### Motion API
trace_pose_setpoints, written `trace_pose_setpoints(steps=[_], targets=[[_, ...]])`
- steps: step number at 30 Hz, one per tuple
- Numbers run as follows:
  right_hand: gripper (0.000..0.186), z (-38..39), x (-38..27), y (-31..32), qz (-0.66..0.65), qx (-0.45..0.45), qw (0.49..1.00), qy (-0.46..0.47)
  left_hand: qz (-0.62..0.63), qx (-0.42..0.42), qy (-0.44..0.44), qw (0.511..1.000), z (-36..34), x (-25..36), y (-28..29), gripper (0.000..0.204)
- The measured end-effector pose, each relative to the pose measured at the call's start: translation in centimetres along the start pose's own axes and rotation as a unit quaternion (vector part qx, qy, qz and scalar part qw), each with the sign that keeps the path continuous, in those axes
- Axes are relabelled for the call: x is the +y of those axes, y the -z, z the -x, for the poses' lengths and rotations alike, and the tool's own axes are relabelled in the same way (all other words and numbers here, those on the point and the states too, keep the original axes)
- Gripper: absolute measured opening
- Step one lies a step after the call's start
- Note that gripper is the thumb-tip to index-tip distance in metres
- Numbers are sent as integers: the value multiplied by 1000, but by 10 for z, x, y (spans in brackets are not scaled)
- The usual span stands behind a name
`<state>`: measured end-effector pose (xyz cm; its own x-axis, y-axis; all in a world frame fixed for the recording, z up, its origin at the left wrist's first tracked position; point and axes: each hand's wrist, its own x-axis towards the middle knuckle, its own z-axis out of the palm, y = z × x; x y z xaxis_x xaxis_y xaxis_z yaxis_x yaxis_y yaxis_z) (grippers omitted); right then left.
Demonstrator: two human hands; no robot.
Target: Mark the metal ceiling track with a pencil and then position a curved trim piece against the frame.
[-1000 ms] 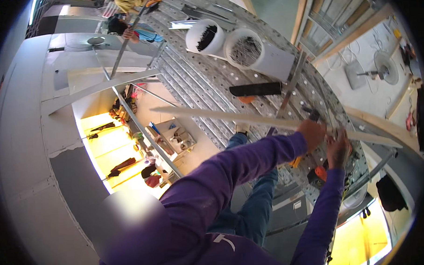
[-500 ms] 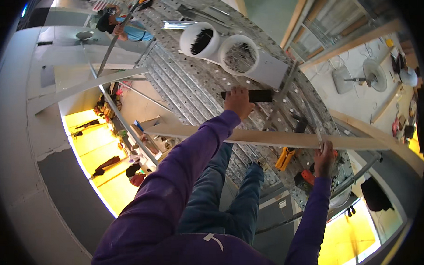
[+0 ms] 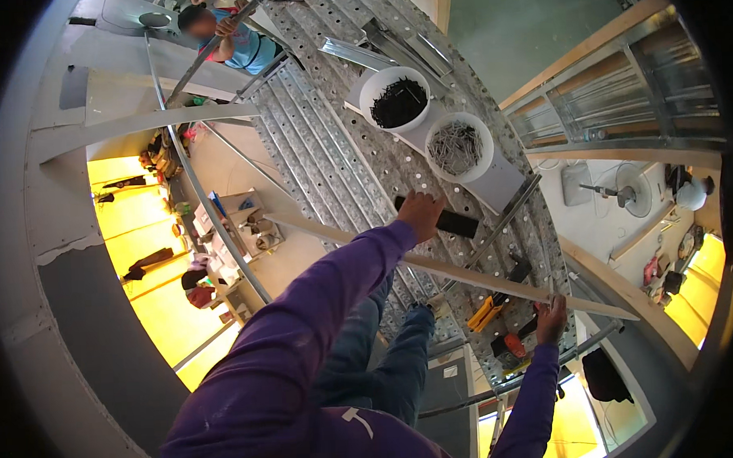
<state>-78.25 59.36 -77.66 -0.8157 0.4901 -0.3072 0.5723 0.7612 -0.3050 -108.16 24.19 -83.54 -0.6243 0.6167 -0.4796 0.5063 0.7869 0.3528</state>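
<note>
My left hand (image 3: pixel 421 216) rests over a black flat oblong (image 3: pixel 457 223) on the perforated metal platform (image 3: pixel 307 134), fingers apart and slightly bent. My right hand (image 3: pixel 550 321) has its fingers closed on a long pale wooden strip (image 3: pixel 497 280), which runs diagonally beneath my left forearm. Alongside that strip lie a yellow-and-black tool (image 3: pixel 484 312), a dark tool (image 3: pixel 515 272) and an orange-and-black tool (image 3: pixel 513 344). Beyond my left hand stand a white bucket of black screws (image 3: pixel 376 99) and another of silvery fasteners (image 3: pixel 459 145), on a pale board (image 3: pixel 504 193).
A co-worker (image 3: pixel 247 51) at the upper left grips a metal pole (image 3: pixel 192 78). Metal channels (image 3: pixel 421 53) lie on the platform. Railings (image 3: pixel 230 246) and platform edges border drops to a lower floor with a cluttered bench (image 3: pixel 249 225) and a fan (image 3: pixel 630 191). A wall (image 3: pixel 63 215) curves along the left.
My left hand has left the wooden strip and moved onto the black oblong. My right hand and the strip's right end sit lower in the picture, as the view has also shifted.
</note>
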Motion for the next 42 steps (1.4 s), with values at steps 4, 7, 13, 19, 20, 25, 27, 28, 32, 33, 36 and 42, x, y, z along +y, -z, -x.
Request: trace_pose_setpoints(steps=[4, 7, 13, 19, 20, 25, 27, 28, 32, 33, 36, 42], targets=[[33, -1, -7, 8, 29, -16, 999, 30, 28, 64, -24, 997, 42, -52, 47, 63], [32, 3, -21, 11, 24, 9, 996, 82, 73, 187, -2, 980, 84, -108, 100, 49], [42, 25, -15, 41, 10, 39, 999, -33, 232, 342, 294, 862, 152, -203, 204, 44], [41, 57, 19, 60, 63, 74, 995, -23, 611, 267, 396, 632, 225, -277, 280, 63], [42, 58, 4, 64, 55, 45, 997, -2, 570, 270, 443, 637, 249, -288, 292, 65], [48, 87, 52, 77, -65, 18, 998, -1, 567, 324, 417, 632, 257, -268, 313, 67], [54, 72, 61, 59, -71, 34, 997, 13, 527, 370, 472, 602, 276, -281, 312, 64], [57, 78, 74, 60, -63, 41, 997, 7, 545, 349, 447, 618, 273, -276, 307, 60], [65, 91, 90, 62, -59, 71, 996, -6, 605, 348, 414, 584, 258, -273, 296, 48], [67, 97, 70, 61, -22, 67, 997, 20, 594, 351, 421, 589, 264, -275, 293, 48], [68, 100, 53, 92, 17, 52, 998, -9, 465, 310, 414, 718, 244, -306, 282, 81], [61, 72, -13, 70, -11, 2, 997, -77, 403, 329, 481, 706, 259, -422, 321, 77]])
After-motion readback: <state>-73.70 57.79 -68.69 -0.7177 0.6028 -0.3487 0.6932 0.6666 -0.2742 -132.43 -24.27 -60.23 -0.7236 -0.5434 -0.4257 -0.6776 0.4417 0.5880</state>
